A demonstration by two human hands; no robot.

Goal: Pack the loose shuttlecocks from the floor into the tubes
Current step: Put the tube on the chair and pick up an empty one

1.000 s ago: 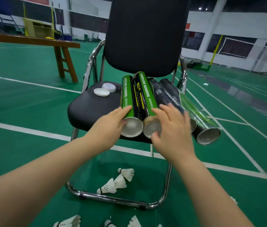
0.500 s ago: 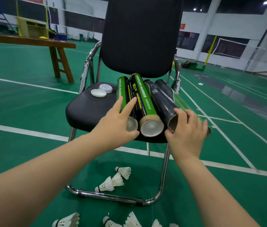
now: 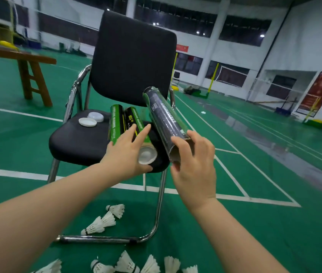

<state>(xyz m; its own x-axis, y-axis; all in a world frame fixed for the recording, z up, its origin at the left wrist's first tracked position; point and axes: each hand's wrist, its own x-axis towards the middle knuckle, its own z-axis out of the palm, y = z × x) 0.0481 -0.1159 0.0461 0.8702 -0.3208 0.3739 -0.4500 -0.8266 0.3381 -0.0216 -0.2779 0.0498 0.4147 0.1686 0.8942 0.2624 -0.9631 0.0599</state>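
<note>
1. the left grip [image 3: 125,152] covers the near end of the left green tube [image 3: 116,123].
2. the bottom edge cuts off several shuttlecocks [image 3: 126,265].
3. lettering on the dark tube [image 3: 164,117] is too blurred to read.

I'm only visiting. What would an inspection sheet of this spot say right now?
Surface: black chair seat on green court floor.
Job's things: dark tube held tilted above the seat; two green tubes lying on the seat; loose shuttlecocks on the floor.
Clutter: two white caps on the seat.
Grippers: right hand grips the dark tube's lower end; left hand rests on the green tubes.
Cables: nothing seen.
Surroundings: wooden bench, sports hall.
</note>
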